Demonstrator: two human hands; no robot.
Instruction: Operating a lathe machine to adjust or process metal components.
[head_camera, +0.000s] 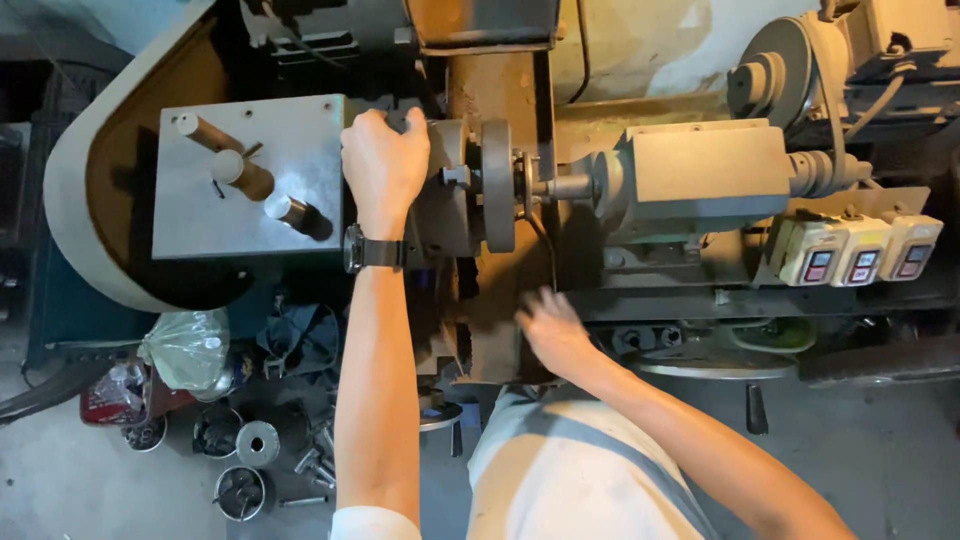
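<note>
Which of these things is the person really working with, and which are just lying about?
In use:
- left hand gripping the dark knob on the grey metal machine head
- right hand, blurred, by the rusty machine bed

Lying about:
- round metal tins on the floor
- crumpled plastic bag
- three beige switch boxes
</note>
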